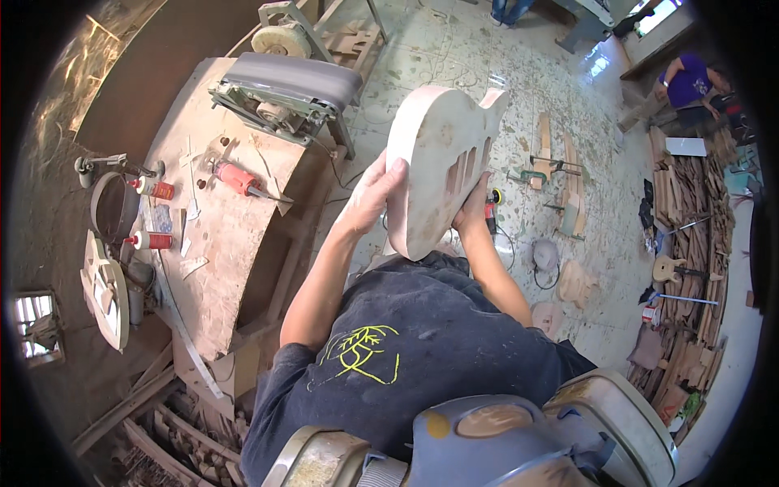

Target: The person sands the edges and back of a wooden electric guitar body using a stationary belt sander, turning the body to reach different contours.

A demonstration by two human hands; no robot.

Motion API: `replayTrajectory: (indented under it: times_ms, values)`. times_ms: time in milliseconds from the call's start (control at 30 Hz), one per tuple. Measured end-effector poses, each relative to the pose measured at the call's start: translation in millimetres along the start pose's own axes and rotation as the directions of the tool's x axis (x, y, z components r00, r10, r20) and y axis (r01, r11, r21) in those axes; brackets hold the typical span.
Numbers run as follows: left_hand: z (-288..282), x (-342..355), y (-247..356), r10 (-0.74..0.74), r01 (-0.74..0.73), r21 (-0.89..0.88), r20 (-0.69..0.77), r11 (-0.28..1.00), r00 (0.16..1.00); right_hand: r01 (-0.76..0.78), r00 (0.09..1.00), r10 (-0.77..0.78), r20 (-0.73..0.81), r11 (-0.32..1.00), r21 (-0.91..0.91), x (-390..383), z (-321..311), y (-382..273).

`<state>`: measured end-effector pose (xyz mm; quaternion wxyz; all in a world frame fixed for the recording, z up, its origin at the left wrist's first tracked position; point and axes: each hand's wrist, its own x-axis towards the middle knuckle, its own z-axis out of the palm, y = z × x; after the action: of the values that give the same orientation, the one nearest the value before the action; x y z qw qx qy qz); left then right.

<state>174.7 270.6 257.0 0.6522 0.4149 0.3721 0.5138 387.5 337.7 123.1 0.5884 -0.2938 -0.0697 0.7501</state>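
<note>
Being held up by both hands in the head view is a pale wooden guitar body (430,150), tilted, in front of a dark shirt (454,341). Its left side is gripped by the left hand (373,195), thumb laid over the edge, fingers mostly hidden behind. Its right side is clasped by the right hand (472,207), much of which is masked by the wood. Slots are seen cut in the broad face, toward the right edge.

Over to the worktop (231,280): by its far right corner a belt sander (284,81) is seen, and nearer, toward the right edge, a red power tool (234,176) is laid. By the left edge two white bottles with red labels (151,240) are placed, and the near left corner is overshot by a long strip (182,325).

Out on the floor (454,49), clamped wooden pieces (571,183) are spread. Along its right edge, lumber (690,191) is piled, and at the pile's far end a person in purple (688,84) is glimpsed.
</note>
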Motion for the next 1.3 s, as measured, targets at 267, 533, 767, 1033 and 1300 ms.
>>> replayTrajectory:
  times_ms: [267,533,767,1033,1300]
  values:
    - [2,-20,22,0.076,-0.089,0.158,0.085,0.983,0.994,0.154,0.98,-0.159,0.124,0.987,0.045,0,23,-25]
    - [52,-31,48,0.136,-0.183,0.162,0.262,0.97,0.955,0.111,0.979,-0.08,0.186,0.98,-0.165,30,30,-55]
    - [69,-7,32,0.134,-0.178,0.149,0.265,0.973,0.955,-0.03,0.987,0.095,0.131,0.901,-0.434,55,30,-52]
    - [-18,56,-36,-0.124,-0.011,-0.258,-0.501,0.966,0.857,-0.187,0.958,0.257,0.127,0.897,-0.401,72,-26,-36]
    - [-134,79,-38,-0.124,0.008,-0.144,-0.823,0.99,0.554,-0.415,0.87,0.423,0.254,0.906,-0.089,86,-12,-106]
